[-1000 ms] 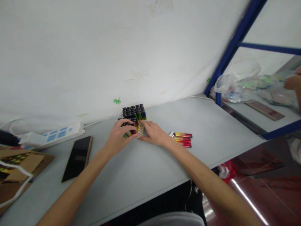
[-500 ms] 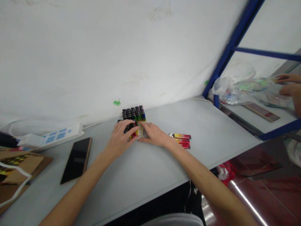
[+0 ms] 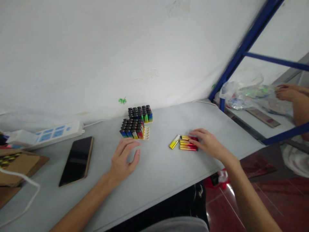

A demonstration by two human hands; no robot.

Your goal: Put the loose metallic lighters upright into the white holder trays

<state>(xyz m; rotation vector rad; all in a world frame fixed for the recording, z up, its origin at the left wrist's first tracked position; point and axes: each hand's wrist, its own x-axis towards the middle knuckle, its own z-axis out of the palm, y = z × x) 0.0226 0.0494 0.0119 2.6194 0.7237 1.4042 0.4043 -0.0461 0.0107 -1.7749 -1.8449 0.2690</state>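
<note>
My right hand [image 3: 207,144] lies with loose fingers on the loose red-and-yellow lighters [image 3: 187,144] lying flat on the grey tabletop [image 3: 156,174]; whether it grips one, I cannot tell. My left hand [image 3: 124,158] rests open and empty just before the cream tray [image 3: 146,133] of upright black-capped lighters [image 3: 132,129]. No readable writing anywhere.

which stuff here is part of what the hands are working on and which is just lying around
In use:
right hand on loose lighters
left hand near the tray of lighters
second tray of lighters

Lying about:
phone
power strip
cardboard
plastic bags
</note>
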